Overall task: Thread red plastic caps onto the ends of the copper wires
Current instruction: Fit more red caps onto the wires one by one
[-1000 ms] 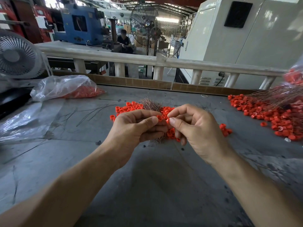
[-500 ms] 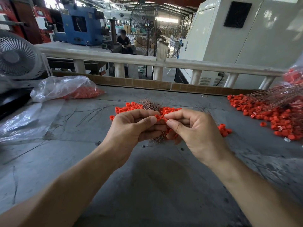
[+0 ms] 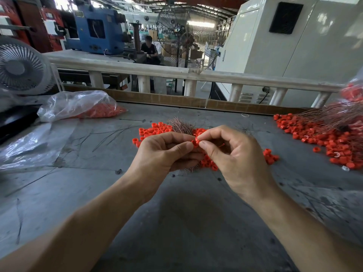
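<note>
My left hand (image 3: 165, 152) grips a bundle of thin copper wires (image 3: 181, 125) whose ends fan out above and below the fist. A small red plastic cap (image 3: 195, 143) sits between the two hands, pinched by the thumb and forefinger of my right hand (image 3: 233, 156) and touching my left thumb. Behind both hands lies a loose pile of red caps (image 3: 155, 131) on the grey table (image 3: 186, 213). Which wire end meets the cap is too fine to see.
At the far right lies a larger heap of red caps (image 3: 332, 142) with capped wires (image 3: 337, 114) across it. A clear bag of caps (image 3: 82, 107) sits at the back left by a white fan (image 3: 19, 67). A cardboard strip (image 3: 176, 100) edges the table's back.
My right hand has lifted slightly and its fingers have spread, now pinching one cap at my left thumb tip. My left hand keeps its grip on the wire bundle.
</note>
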### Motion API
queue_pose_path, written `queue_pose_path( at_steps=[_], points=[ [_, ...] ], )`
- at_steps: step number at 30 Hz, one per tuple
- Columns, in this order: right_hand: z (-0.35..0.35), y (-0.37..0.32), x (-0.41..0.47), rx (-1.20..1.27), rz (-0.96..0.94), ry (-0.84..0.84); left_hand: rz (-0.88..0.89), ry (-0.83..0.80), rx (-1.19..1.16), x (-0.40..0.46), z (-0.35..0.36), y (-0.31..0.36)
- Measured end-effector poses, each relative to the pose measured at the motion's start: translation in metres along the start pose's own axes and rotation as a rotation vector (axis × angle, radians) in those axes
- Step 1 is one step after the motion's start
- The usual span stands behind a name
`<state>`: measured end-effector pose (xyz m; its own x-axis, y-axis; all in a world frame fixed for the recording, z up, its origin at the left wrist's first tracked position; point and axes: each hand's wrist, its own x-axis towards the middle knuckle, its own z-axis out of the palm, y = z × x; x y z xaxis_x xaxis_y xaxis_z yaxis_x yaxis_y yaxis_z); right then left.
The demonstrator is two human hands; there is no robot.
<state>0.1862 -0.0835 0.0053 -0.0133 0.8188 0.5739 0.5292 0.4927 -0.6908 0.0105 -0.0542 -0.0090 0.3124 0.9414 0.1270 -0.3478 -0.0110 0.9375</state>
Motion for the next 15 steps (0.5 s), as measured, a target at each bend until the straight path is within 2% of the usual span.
queue_pose_path(
  at_steps=[8,15],
  points=[
    [0.0011,-0.0014,0.0007,-0.097,-0.075,-0.011,0.034,-0.015,0.034,-0.0001,0.0011,-0.0002],
    [0.003,-0.0037,-0.0002,-0.14,-0.118,0.03,0.119,0.011,0.165,-0.0012,0.0028,-0.0008]
  ],
)
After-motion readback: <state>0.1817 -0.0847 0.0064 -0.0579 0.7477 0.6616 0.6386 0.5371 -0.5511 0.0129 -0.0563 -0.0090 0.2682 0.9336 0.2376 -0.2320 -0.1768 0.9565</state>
